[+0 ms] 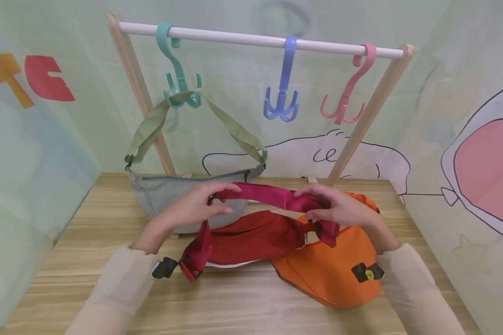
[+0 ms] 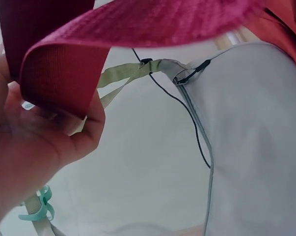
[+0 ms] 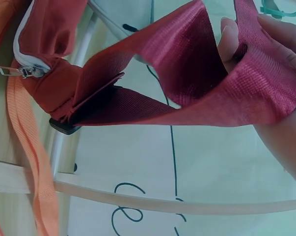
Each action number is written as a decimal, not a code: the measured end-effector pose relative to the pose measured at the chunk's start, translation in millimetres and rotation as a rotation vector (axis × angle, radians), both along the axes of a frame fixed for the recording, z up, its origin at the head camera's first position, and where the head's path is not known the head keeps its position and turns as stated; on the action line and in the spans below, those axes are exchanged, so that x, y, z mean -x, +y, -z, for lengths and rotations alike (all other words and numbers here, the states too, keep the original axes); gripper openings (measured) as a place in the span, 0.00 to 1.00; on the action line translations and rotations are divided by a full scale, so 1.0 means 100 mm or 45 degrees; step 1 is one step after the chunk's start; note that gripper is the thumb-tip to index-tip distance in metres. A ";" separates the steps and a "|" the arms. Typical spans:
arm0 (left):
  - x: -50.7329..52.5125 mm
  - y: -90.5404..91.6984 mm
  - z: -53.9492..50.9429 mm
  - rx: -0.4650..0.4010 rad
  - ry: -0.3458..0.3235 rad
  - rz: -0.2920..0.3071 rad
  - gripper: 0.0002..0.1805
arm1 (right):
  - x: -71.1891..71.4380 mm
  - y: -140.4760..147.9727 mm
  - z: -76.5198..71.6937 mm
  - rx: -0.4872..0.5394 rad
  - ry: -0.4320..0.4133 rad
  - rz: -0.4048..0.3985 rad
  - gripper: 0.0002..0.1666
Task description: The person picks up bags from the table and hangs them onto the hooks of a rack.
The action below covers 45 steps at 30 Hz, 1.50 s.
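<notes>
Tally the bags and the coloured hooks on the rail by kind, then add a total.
Bags: 3 (grey bag, red bag, orange bag)
Hooks: 3 (green hook, blue hook, pink hook)
Total: 6

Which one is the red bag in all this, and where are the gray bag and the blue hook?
Red bag point(image 1: 251, 238), head view: middle of its body.
Gray bag point(image 2: 258, 137), left wrist view: its broad fabric side.
Blue hook point(image 1: 285, 77), head view: its stem, above the prongs.

Before me, the wood-grained desk point(image 1: 234, 307) carried the orange bag point(image 1: 335, 274), lying toward my right, and the rack point(image 1: 243, 38), standing farther back; whether the red bag point(image 1: 251, 239) touched it I couldn't tell.
</notes>
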<state>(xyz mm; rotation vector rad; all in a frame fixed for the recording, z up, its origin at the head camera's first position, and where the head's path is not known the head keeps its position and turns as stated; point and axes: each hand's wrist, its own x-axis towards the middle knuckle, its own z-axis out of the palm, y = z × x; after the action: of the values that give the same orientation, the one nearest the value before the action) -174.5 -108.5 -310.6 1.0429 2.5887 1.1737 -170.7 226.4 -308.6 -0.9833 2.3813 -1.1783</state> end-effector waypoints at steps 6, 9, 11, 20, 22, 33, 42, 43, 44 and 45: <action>0.01 -0.02 -0.05 0.024 0.046 0.007 0.24 | 0.02 -0.02 -0.06 0.023 0.057 -0.020 0.25; 0.02 -0.03 -0.09 0.043 0.074 0.001 0.24 | 0.03 -0.02 -0.08 0.047 0.069 -0.039 0.24; 0.02 -0.03 -0.12 0.050 0.085 -0.007 0.24 | 0.04 -0.03 -0.10 0.058 0.074 -0.043 0.24; 0.03 -0.01 -0.24 0.112 0.134 -0.070 0.27 | 0.04 -0.06 -0.19 0.016 0.118 0.033 0.26; 0.04 -0.01 -0.26 0.128 0.136 -0.074 0.28 | 0.04 -0.08 -0.21 0.010 0.123 0.046 0.26; 0.07 0.01 -0.37 0.071 0.020 -0.140 0.33 | 0.05 -0.15 -0.28 0.093 0.169 0.040 0.28; 0.07 0.01 -0.48 -0.042 0.052 -0.270 0.26 | 0.08 -0.18 -0.38 0.150 0.199 0.091 0.29; 0.07 0.01 -0.50 -0.041 0.046 -0.269 0.26 | 0.08 -0.18 -0.39 0.145 0.204 0.096 0.29; 0.07 0.01 -0.51 -0.037 0.039 -0.269 0.26 | 0.08 -0.17 -0.40 0.143 0.206 0.099 0.29; 0.07 0.01 -0.53 -0.036 0.036 -0.264 0.26 | 0.08 -0.17 -0.41 0.140 0.205 0.102 0.29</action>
<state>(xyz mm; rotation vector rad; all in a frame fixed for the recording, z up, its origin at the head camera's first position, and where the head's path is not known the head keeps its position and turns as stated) -181.3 -107.5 -257.6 0.8166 2.7646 1.2508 -179.1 209.1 -267.4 -1.0639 2.5249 -1.3169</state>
